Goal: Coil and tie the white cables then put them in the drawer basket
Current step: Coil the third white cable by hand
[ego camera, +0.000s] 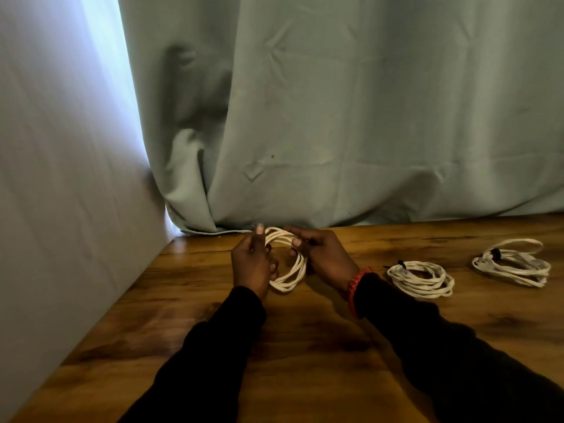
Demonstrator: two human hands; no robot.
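A coiled white cable [290, 264] held up in both hands near the table's far left corner.

The left hand [251, 264] grips the coil's left side with fingers closed around the loops; the right hand [320, 254] pinches its upper right part — a red bracelet [355, 285] sits at that wrist. Toward the table's [305, 361] right edge lie two more coils, well apart from the hands: a middle coil [421, 279] and a far-right coil [512, 264], each with a dark tie. A pale green curtain [335, 117] hangs behind the far edge.

black long sleeves [457, 355], red braided bracelet [355, 285]
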